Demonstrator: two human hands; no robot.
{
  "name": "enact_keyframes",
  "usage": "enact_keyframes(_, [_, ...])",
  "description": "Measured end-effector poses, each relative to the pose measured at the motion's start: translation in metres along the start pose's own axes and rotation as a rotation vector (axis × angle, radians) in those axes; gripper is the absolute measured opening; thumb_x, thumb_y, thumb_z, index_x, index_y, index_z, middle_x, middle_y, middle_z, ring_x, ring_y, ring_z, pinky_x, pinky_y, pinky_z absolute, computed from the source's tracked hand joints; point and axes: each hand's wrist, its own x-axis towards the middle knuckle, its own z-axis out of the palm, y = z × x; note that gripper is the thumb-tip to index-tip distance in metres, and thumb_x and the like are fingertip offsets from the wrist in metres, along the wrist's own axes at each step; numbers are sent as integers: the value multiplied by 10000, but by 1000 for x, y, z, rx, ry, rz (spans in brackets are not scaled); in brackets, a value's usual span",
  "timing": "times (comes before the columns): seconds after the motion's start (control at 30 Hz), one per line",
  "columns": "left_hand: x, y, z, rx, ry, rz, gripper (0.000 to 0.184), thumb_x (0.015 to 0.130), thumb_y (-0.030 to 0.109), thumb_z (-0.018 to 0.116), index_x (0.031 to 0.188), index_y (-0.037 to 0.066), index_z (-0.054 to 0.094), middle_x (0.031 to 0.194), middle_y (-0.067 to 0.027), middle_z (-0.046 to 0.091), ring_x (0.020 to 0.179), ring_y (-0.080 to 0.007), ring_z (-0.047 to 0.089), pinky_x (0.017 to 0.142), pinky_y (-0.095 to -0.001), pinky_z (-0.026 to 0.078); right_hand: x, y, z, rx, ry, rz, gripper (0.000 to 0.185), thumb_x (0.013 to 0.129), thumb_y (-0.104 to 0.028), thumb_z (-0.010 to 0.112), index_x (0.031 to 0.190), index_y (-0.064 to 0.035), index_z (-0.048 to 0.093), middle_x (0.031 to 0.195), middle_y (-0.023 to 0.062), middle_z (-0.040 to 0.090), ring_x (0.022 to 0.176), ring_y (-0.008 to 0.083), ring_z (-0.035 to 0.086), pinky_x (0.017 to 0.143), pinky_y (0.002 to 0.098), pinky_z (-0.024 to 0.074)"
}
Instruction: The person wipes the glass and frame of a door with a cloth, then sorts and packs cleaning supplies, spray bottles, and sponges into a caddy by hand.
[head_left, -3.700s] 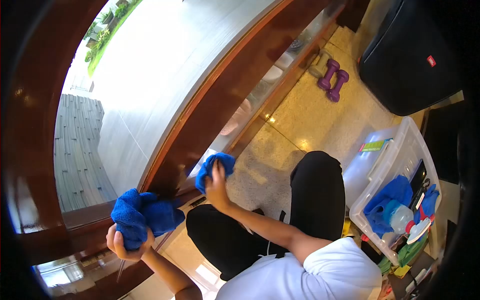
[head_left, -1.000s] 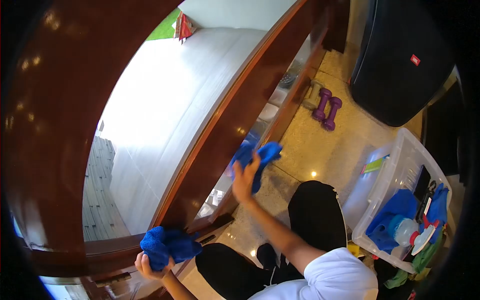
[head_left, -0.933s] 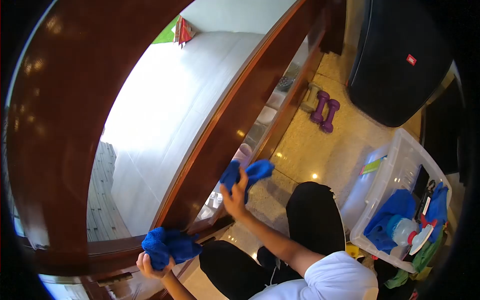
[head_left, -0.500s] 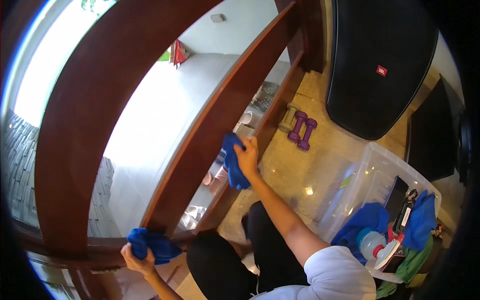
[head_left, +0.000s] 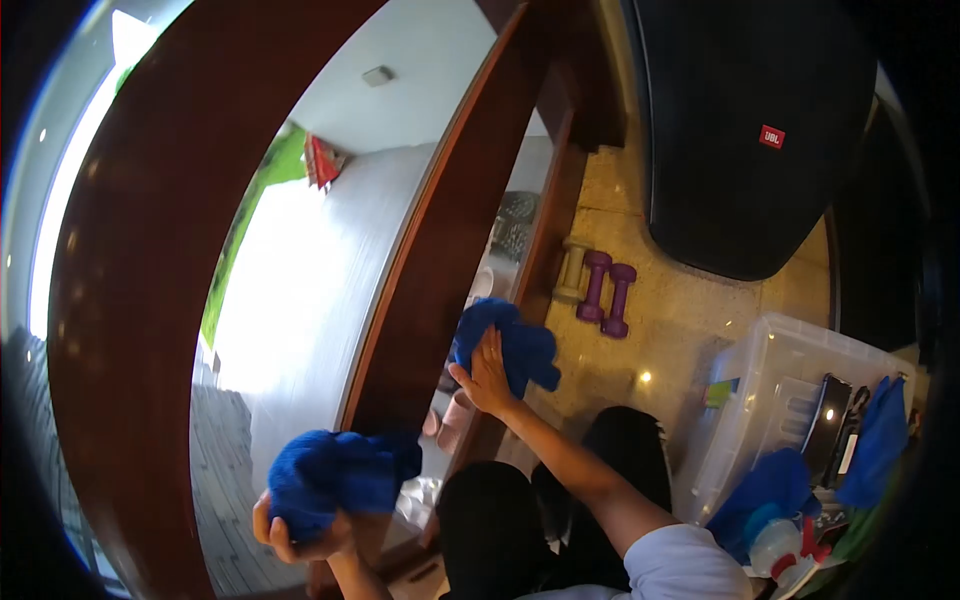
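My left hand (head_left: pixel 305 540) is closed around a bunched blue cloth (head_left: pixel 340 480) at the lower left, close in front of the glass and the wooden frame. A second blue cloth (head_left: pixel 528 350) is in my right hand (head_left: pixel 486 376), lying over the lower wooden rail (head_left: pixel 555 215). The fingers of that hand lie along the cloth, partly hidden by its folds, and the thumb sticks out to the side. Between the two hands runs a wide dark-brown wooden rail (head_left: pixel 440 230).
Two purple dumbbells (head_left: pixel 593 287) and a beige dumbbell (head_left: pixel 571 270) lie on the shiny floor. Behind them stands a large black JBL speaker (head_left: pixel 750 190). A clear plastic bin (head_left: pixel 745 420) at right holds blue cloths, a spray bottle (head_left: pixel 775 550) and a dark phone-like object (head_left: pixel 826 428).
My left hand has lifted its cloth nearer to the camera and slightly right. My right hand has slid down along the rails, its cloth spreading out more. The head view has shifted.
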Motion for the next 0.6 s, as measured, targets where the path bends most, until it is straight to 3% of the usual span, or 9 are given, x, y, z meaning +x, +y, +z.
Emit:
enact_keyframes(0.07, [13, 3, 23, -243, -206, 34, 611, 746, 257, 691, 1218, 122, 328, 1110, -173, 438, 997, -304, 471, 840, -388, 417, 28, 15, -5, 79, 108, 51, 652, 872, -397, 459, 1313, 50, 284, 1391, 311, 119, 1310, 440, 54, 1057, 502, 49])
enact_keyframes(0.13, [19, 4, 38, -374, -343, 63, 570, 758, 225, 659, 1230, 173, 344, 1119, -174, 427, 992, -290, 465, 842, -371, 411, 76, 27, -20, 116, 247, 172, 643, 894, -397, 409, 1348, 22, 233, 1418, 252, 121, 1326, 391, 45, 1070, 467, 25])
enact_keyframes(0.2, [13, 5, 48, -539, -427, -134, 596, 736, 236, 680, 1233, 225, 351, 1133, -160, 403, 1021, -286, 446, 834, -370, 414, 134, 72, -33, 153, 366, 180, 643, 900, -381, 388, 1356, 32, 199, 1423, 237, 124, 1333, 362, 56, 1076, 450, 23])
enact_keyframes(0.27, [-38, -41, 31, -371, -531, -193, 540, 737, 354, 602, 1150, 50, 433, 1245, -292, 356, 993, -247, 471, 831, -409, 395, 217, 139, -50, 182, 494, 248, 686, 900, -447, 363, 1361, 28, 185, 1412, 244, 159, 1325, 363, 97, 1077, 440, 64])
enact_keyframes(0.33, [-31, -30, 58, -321, -561, -122, 532, 739, 353, 600, 1144, 51, 434, 1237, -289, 357, 987, -246, 470, 828, -408, 395, 290, 163, -99, 305, 468, 449, 692, 900, -476, 348, 1367, 7, 186, 1414, 232, 164, 1323, 354, 110, 1076, 432, 82])
enact_keyframes(0.37, [-19, -14, 75, -323, -557, -48, 528, 739, 353, 599, 1142, 52, 435, 1233, -287, 357, 984, -246, 469, 826, -407, 394, 314, 167, -119, 363, 431, 391, 678, 906, -477, 334, 1369, -3, 188, 1418, 225, 160, 1326, 345, 107, 1076, 429, 88])
enact_keyframes(0.43, [-5, 7, 103, -307, -535, 83, 521, 741, 352, 597, 1136, 53, 436, 1225, -284, 358, 977, -245, 468, 822, -406, 394, 319, 182, -119, 414, 373, 362, 665, 912, -477, 319, 1371, -14, 190, 1421, 218, 155, 1329, 337, 103, 1076, 426, 94])
enact_keyframes(0.5, [2, 15, 118, -298, -514, 150, 513, 742, 352, 595, 1130, 54, 437, 1217, -280, 358, 971, -244, 467, 818, -404, 393, 295, 177, -86, 139, 416, 117, 640, 924, -449, 316, 1370, -8, 188, 1423, 212, 151, 1334, 318, 94, 1075, 419, 112])
enact_keyframes(0.6, [5, 25, 138, -293, -485, 206, 502, 745, 351, 592, 1122, 56, 438, 1205, -276, 359, 962, -242, 466, 813, -402, 392, 171, 81, -40, 160, 336, 30, 460, 840, -240, 500, 1218, -6, 386, 1331, 186, 290, 1285, 361, 178, 1059, 494, 119])
